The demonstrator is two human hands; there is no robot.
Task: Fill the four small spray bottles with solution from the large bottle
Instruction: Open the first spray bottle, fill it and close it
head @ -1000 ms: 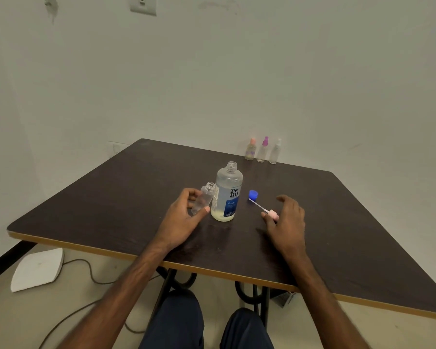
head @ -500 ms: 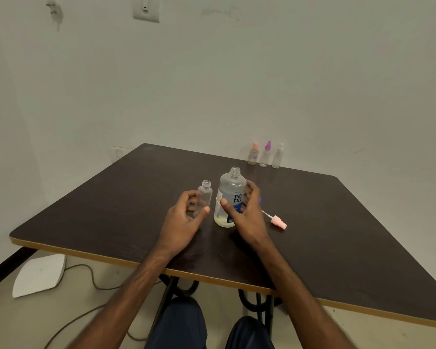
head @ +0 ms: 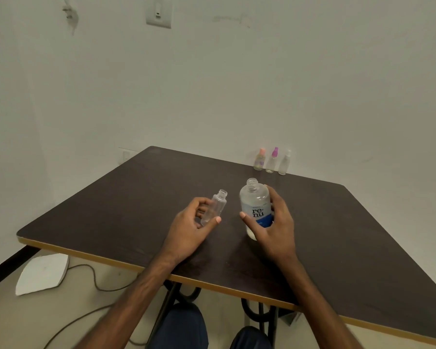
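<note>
My left hand grips a small clear spray bottle with its neck uncapped, tilted to the right above the table. My right hand is wrapped around the large clear bottle with a blue and white label; its mouth is open and a little liquid shows at the bottom. At the table's far edge stand three small spray bottles with an orange top, a purple top and a white top. The blue cap and the pink spray head are hidden behind my right hand.
The dark brown table has a light edge band and stands against a white wall. A white object and a cable lie on the floor at the left. My knees are under the table's near edge.
My right hand left the pink spray head, moved left and closed around the large bottle, which now seems raised. My left hand kept hold of the small bottle.
</note>
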